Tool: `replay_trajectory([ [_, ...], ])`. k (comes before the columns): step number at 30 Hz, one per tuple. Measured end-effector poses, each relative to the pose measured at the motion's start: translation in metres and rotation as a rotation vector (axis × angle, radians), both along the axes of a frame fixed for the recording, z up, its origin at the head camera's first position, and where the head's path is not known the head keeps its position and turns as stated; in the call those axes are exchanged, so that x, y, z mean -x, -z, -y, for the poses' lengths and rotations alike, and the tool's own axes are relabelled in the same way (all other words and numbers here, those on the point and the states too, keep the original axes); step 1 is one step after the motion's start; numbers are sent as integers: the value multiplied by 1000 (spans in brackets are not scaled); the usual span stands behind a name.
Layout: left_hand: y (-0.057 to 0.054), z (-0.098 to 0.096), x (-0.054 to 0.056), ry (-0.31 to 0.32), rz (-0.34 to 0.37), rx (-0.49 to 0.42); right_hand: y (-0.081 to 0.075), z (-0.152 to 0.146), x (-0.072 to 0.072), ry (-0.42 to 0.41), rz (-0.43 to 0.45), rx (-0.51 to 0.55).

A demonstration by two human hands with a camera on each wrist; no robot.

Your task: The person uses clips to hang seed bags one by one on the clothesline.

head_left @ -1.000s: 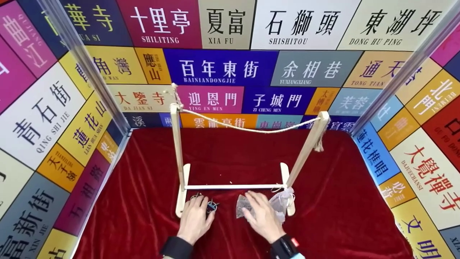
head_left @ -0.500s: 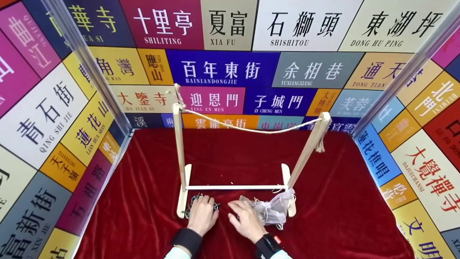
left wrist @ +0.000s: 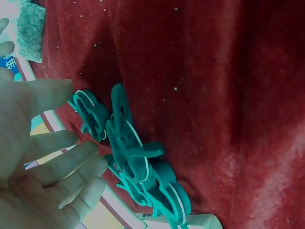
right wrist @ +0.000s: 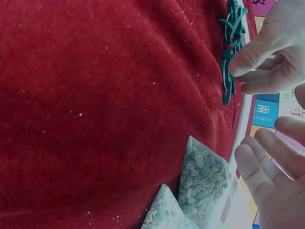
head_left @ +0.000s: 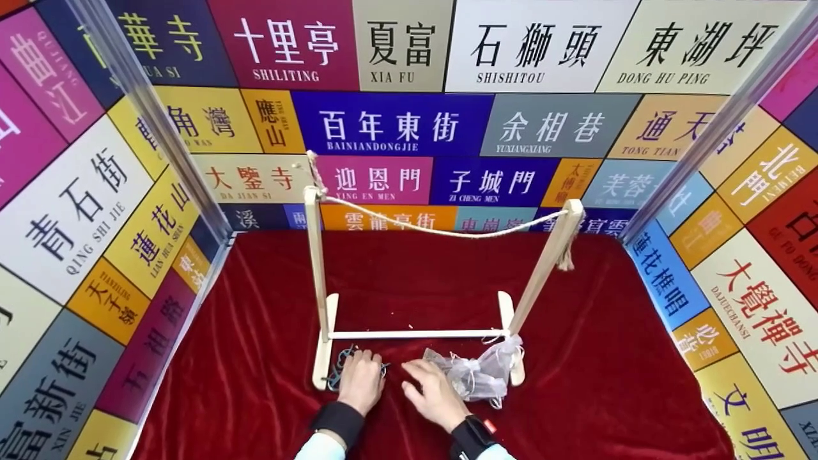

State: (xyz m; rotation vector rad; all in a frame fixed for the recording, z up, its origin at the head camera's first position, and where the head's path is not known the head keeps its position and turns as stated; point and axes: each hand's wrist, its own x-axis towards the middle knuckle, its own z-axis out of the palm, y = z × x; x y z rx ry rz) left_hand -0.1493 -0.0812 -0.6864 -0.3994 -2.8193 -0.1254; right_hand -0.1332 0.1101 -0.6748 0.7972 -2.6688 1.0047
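My left hand (head_left: 362, 383) hovers at a small pile of teal plastic clothes pegs (head_left: 339, 369), just inside the wooden stand's left foot. In the left wrist view its relaxed fingers (left wrist: 62, 164) lie beside the pegs (left wrist: 131, 148), with no peg visibly held. My right hand (head_left: 434, 393) hangs over the cloth just left of the sheer drawstring pouches (head_left: 482, 377), apart from them. Its fingers are relaxed and hold nothing in the right wrist view. One pouch (right wrist: 202, 179) there contains brownish bits, another (right wrist: 164, 212) whitish bits.
A wooden stand (head_left: 544, 268) rises behind the hands, with a sagging rope (head_left: 473, 236) across its top and a white crossbar (head_left: 415, 334) low down. Dark red velvet cloth (head_left: 255, 358) covers the table. Sign-printed panels (head_left: 396, 121) enclose three sides.
My right hand has moved left off the pouches, which now show more fully. My left hand has shifted slightly right over the pegs. Both hands have barely moved in the last half second.
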Motion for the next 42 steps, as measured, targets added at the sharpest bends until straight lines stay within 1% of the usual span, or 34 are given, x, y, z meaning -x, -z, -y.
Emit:
replay_trajectory([
  [4, 3, 0, 1, 9, 15, 9, 1, -1, 0, 6, 14, 10],
  [10, 6, 0, 4, 26, -5, -5, 1, -4, 1, 23, 37, 17],
  [13, 6, 1, 5, 28, 13, -30, 0, -7, 2, 31, 61, 18],
  [15, 5, 2, 6, 23, 35, -74, -1, -8, 3, 38, 68, 21],
  [18, 3, 3, 6, 6, 79, -207, -4, -11, 3, 48, 83, 50],
  [20, 0, 4, 5, -8, 113, -320, -7, -13, 4, 55, 92, 76],
  [22, -6, 5, 4, -25, 155, -435, -11, -15, 4, 62, 107, 111],
  [23, -9, 5, 4, -37, 177, -488, -14, -16, 5, 64, 108, 129],
  [26, -23, 4, 1, -69, 188, -617, -22, -19, 7, 74, 108, 179],
  [29, -37, 2, -3, -91, 172, -725, -29, -22, 8, 73, 92, 250],
  [30, -42, 1, -5, -91, 164, -761, -32, -23, 8, 70, 89, 277],
  [32, -50, -1, -10, -93, 179, -848, -37, -23, 7, 64, 74, 332],
  [35, -59, -5, -17, -83, 192, -993, -44, -23, 5, 38, 77, 424],
  [39, -65, -13, -28, -49, 182, -1163, -50, -20, 2, 7, 114, 491],
  [42, -67, -18, -35, -21, 167, -1279, -51, -18, 0, 5, 147, 472],
])
